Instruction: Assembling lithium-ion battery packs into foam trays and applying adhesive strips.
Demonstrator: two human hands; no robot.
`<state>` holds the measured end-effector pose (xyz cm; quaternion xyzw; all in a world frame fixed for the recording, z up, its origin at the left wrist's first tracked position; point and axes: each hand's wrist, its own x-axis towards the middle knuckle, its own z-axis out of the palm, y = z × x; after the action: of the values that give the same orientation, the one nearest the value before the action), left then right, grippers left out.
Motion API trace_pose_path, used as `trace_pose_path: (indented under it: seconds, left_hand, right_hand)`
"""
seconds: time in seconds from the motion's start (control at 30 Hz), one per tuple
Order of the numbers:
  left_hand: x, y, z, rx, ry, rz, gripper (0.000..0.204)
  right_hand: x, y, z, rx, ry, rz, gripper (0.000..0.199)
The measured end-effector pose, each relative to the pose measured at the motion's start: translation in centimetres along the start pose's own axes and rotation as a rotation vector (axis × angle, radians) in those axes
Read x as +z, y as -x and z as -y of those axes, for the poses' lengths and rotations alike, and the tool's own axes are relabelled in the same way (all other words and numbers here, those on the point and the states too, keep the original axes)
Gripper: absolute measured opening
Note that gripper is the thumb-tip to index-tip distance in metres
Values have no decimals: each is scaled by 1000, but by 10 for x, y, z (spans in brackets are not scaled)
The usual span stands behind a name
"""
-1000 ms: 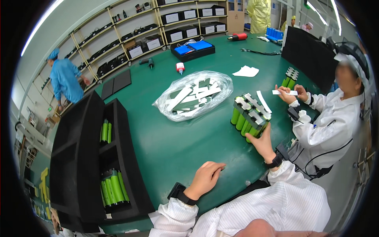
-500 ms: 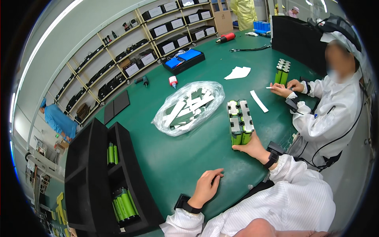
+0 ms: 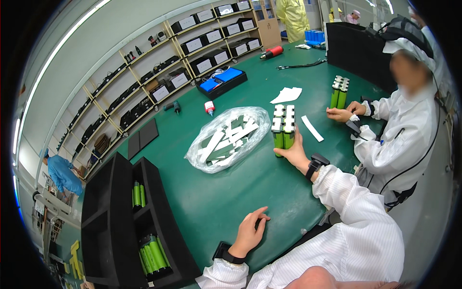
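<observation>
**Cell pack stood upright at mid-table**

Cell pack (image 3: 284, 131), a block of green cylinders with white caps, now stands on end on the green table (image 3: 231, 192); a second ago it lay tilted on its side, so it has been raised and squared up, which suggests positioning is about finished. Just to its left lies a clear bag (image 3: 226, 138) of white strips, apart from the pack. A black tray (image 3: 120, 212) at the near left edge holds more green cells. The right hand (image 3: 294, 153) grasps the pack from behind, fingers against its near face. The left hand (image 3: 251, 233) rests released on the table, touching nothing else. A co-worker's hands (image 3: 342, 111) tend a second pack (image 3: 339, 91).
</observation>
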<state>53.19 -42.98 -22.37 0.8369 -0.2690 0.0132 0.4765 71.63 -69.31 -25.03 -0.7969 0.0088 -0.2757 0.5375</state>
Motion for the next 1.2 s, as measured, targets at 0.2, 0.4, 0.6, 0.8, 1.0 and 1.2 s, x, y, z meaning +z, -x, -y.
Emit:
trace_pose_path:
  seconds: [0.2, 0.4, 0.6, 0.8, 1.0, 1.2]
  left_hand:
    - [0, 0, -1, -62, 10, -4, 37]
    - [1, -5, 2, 13, -124, -80, 37]
    - [5, -4, 6, -3, -311, -59, 36]
    - [8, -6, 7, -13, -373, -49, 33]
    - [10, -13, 9, -16, -371, -57, 31]
    - [6, -21, 9, -36, -369, -55, 31]
  right_hand:
    - [21, -41, -15, -42, 38, -137, 124]
    - [44, -83, -34, -12, 46, -335, 124]
    - [53, -122, -41, 78, 145, -598, 122]
    - [49, -152, -54, 125, 209, -686, 121]
    - [39, -173, -72, 125, 236, -697, 123]
    - [39, -193, -79, 115, 274, -694, 125]
